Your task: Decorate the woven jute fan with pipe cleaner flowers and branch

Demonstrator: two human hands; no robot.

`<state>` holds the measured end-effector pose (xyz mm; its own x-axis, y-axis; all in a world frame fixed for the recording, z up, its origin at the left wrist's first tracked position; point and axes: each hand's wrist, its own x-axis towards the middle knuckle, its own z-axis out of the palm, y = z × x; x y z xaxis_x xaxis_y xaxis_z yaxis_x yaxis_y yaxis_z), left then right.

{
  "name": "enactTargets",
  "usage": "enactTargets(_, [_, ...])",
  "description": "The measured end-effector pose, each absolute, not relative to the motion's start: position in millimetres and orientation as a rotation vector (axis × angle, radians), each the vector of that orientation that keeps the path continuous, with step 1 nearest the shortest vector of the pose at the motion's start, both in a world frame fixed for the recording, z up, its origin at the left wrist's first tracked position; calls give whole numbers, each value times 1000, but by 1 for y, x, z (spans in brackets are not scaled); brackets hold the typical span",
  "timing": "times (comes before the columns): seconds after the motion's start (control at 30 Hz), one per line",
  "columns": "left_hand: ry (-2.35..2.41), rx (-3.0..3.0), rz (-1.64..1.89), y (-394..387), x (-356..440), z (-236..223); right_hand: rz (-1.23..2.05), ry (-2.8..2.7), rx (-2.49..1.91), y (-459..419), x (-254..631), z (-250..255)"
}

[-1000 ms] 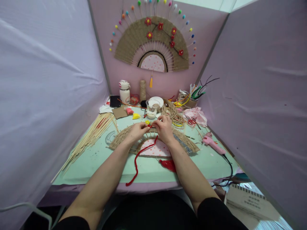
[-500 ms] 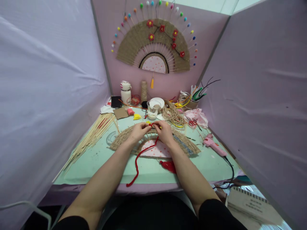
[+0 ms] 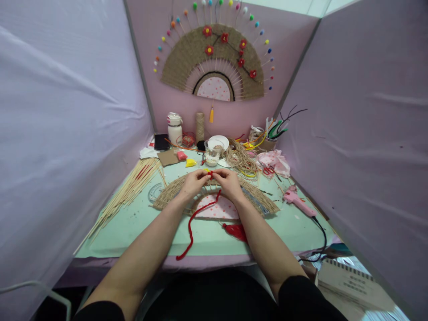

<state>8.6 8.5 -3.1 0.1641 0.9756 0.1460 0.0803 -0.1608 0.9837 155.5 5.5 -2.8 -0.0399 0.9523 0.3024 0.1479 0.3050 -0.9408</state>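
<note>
Head view: a small red piece is pinched in the fingers of left hand (image 3: pixel 195 182) and right hand (image 3: pixel 228 181); woven fan (image 3: pixel 169 191) already formed, red strand (image 3: pixel 190 227) lying loose.

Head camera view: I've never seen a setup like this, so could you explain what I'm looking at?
There is no machine here. One camera, worn on a person's head, looks forward and down over their bare arms. The left hand and right hand meet above a woven fan, fingertips pinching a small red piece too small to make out clearly. The fan lies on a pale green table, a red fuzzy strip draped across it. Thin sticks lie to the left, a pink glue gun to the right. A second fan is on the wall behind.
</note>
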Motion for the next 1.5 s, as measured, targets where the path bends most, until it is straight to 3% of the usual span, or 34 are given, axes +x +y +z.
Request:
enactTargets(0.37, [872, 953, 1123, 4, 12, 2, 1038, -1328, -1071, 6, 155, -4])
enactTargets(0.6, [755, 873, 954, 5, 0, 8, 1097, -1518, -932, 8, 169, 5])
enactTargets(1.0, [703, 935, 706, 6, -9, 11, 826, -1814, -816, 5, 178, 11])
enactTargets(1.5, [700, 833, 669, 4, -9, 15, 496, -2087, -754, 1, 175, 11])
